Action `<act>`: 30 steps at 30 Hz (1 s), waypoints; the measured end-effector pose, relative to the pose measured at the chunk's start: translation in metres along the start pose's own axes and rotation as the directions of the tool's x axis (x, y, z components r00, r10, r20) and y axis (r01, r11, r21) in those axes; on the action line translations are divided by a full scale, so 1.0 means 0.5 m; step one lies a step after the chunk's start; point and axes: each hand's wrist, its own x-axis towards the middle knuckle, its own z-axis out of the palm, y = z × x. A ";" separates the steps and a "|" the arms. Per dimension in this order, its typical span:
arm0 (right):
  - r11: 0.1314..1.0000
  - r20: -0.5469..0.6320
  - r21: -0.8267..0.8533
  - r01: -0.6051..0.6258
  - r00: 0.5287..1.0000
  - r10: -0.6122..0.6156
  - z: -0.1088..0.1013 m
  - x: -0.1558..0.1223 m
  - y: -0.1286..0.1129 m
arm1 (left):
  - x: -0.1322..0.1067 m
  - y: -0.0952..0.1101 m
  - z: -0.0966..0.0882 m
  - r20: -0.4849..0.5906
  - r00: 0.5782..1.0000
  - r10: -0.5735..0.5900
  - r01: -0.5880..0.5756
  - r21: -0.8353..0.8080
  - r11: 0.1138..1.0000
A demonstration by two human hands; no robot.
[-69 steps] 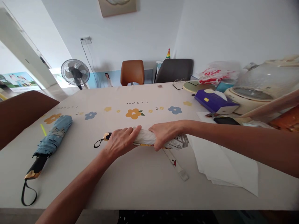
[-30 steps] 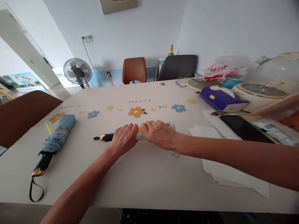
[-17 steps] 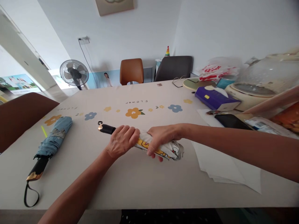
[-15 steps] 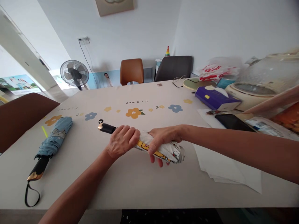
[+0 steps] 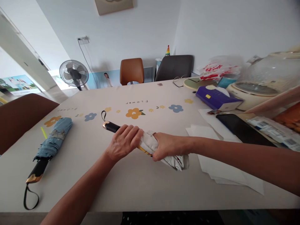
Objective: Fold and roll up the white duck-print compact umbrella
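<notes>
Both my hands hold a folded white umbrella (image 5: 149, 141) with a yellow printed strip, slanting over the table. My left hand (image 5: 125, 140) is wrapped round it where the cloth meets the black handle (image 5: 111, 126), which has a gold-coloured end and a small black strap. Farther along the cloth, my right hand (image 5: 167, 146) grips the rolled fabric, its fingers mostly hidden behind it. Loose cloth edges show past the right hand. To the left lies a blue folded umbrella (image 5: 54, 137) with a black and gold handle and a wrist strap.
White paper sheets (image 5: 217, 164) and a black phone (image 5: 243, 129) lie under and beyond my right forearm. Behind them are a purple tissue box (image 5: 217, 98), glasses (image 5: 179, 82) and a large clear-topped container (image 5: 253, 89). Chairs (image 5: 132, 71) and a fan (image 5: 74, 74) stand beyond the table (image 5: 145, 190).
My right hand has turned over the umbrella's cloth, its thumb and fingers shifting, and the yellow print shows less. The handle end has moved slightly right, and its strap now stands higher.
</notes>
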 end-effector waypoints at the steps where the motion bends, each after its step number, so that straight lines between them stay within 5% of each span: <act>1: 0.996 -0.038 -0.085 0.002 0.999 -0.005 -0.002 -0.002 -0.003 | 0.000 0.002 0.001 0.029 0.999 -0.017 0.017 -0.016 1.000; 8: 0.817 -0.162 -0.543 -0.191 0.979 0.121 0.000 -0.012 -0.015 | 0.006 0.017 0.001 0.226 0.971 -0.083 0.111 -0.114 0.987; 12: 0.811 -0.147 -0.555 -0.184 0.982 0.122 0.003 -0.009 -0.016 | 0.001 0.017 0.004 0.233 0.968 -0.095 0.128 -0.131 0.983; 17: 0.962 0.034 -0.269 -0.038 0.998 0.049 -0.013 -0.007 -0.010 | -0.005 0.011 0.006 0.188 0.980 -0.072 0.092 -0.095 0.991; 20: 0.984 0.218 0.082 -0.160 0.966 0.139 -0.017 -0.009 0.003 | -0.001 0.009 -0.001 0.142 0.989 -0.040 0.057 -0.117 0.992; 24: 0.793 0.571 0.505 -0.339 0.821 -0.013 0.003 -0.002 0.031 | 0.002 0.006 -0.016 0.052 0.999 -0.010 0.015 -0.099 0.995; 27: 0.659 0.565 0.682 -0.316 0.800 -0.200 0.024 0.006 0.045 | 0.000 0.001 -0.019 -0.020 1.000 0.022 -0.023 -0.061 0.998; 30: 0.628 0.528 0.719 -0.297 0.821 -0.216 0.037 0.008 0.049 | -0.003 -0.001 -0.014 -0.052 0.997 0.048 -0.050 -0.048 0.998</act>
